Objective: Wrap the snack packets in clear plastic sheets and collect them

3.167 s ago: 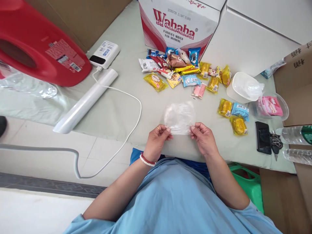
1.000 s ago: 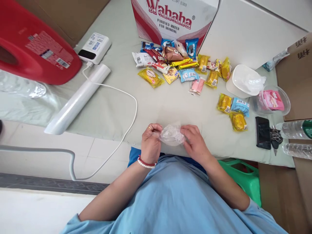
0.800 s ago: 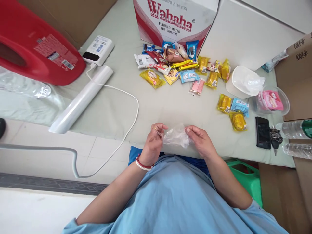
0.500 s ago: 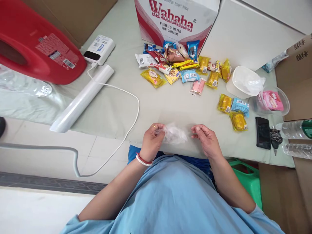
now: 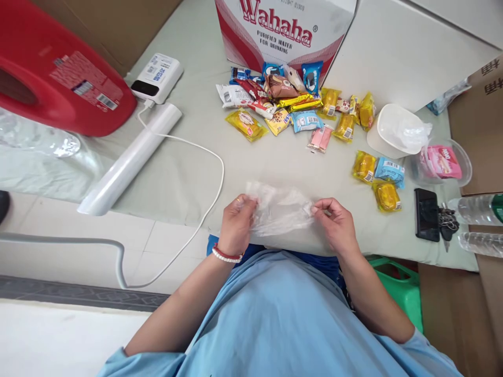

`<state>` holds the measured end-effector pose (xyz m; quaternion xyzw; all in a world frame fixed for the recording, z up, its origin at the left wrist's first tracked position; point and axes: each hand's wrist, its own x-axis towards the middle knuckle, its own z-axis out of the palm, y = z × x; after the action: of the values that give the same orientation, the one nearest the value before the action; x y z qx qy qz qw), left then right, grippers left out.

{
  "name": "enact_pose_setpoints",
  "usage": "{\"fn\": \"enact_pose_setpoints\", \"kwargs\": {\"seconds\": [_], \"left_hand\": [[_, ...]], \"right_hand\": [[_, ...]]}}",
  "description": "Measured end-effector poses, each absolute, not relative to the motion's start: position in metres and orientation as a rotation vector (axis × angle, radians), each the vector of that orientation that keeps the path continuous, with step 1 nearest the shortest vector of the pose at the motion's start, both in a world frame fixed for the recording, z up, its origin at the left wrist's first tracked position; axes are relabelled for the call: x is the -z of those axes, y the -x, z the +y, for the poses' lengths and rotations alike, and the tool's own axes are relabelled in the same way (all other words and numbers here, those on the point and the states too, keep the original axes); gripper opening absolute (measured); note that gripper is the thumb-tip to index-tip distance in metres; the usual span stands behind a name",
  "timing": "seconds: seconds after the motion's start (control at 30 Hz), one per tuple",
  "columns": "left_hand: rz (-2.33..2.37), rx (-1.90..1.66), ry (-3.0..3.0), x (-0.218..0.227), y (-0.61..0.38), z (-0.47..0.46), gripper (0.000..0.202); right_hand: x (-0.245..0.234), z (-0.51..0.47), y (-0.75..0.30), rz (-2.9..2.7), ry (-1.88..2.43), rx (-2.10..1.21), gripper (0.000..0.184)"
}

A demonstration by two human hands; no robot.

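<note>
A thin clear plastic bag (image 5: 281,209) is stretched between my two hands above the table's front edge. My left hand (image 5: 236,220), with a ring and a bracelet, pinches the bag's left side. On the opposite side my right hand (image 5: 335,222) grips it between thumb and fingers. Beyond the bag lies a pile of wrapped snacks (image 5: 281,86) in several colours. Closer to my right hand are two yellow-wrapped cakes (image 5: 364,166) and a light blue packet (image 5: 390,171).
A white tub (image 5: 387,131) with plastic in it and a round container (image 5: 466,167) holding a pink packet stand at right. Below them are a phone (image 5: 426,214), keys (image 5: 448,224) and bottles. A white cable (image 5: 220,180), plastic roll (image 5: 129,159) and red jug (image 5: 78,78) are at left.
My right hand, apart from the bag before, now holds its right side. The crumpled bag has been spread wider, and my left hand has shifted slightly left.
</note>
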<state>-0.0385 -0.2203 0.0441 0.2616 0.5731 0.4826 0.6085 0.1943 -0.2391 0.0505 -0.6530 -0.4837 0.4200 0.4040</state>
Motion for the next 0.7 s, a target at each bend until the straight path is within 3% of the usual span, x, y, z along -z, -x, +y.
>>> {"fn": "enact_pose_setpoints", "kwargs": {"seconds": [0.23,0.43,0.7], "left_hand": [[1.272,-1.201,-0.226,-0.045,0.038,-0.214,0.052],[1.262,-1.225,-0.345,-0.043,0.039,-0.211,0.039],[1.364,-1.167,-0.533,-0.034,0.045,-0.217,0.038]], "right_hand": [[-0.046,-0.256,-0.223,-1.317,1.813,-1.192,0.032],[-0.062,-0.247,-0.257,-1.555,1.944,-0.896,0.025],[-0.066,-0.229,-0.279,-1.677,1.985,-0.6,0.023]]}}
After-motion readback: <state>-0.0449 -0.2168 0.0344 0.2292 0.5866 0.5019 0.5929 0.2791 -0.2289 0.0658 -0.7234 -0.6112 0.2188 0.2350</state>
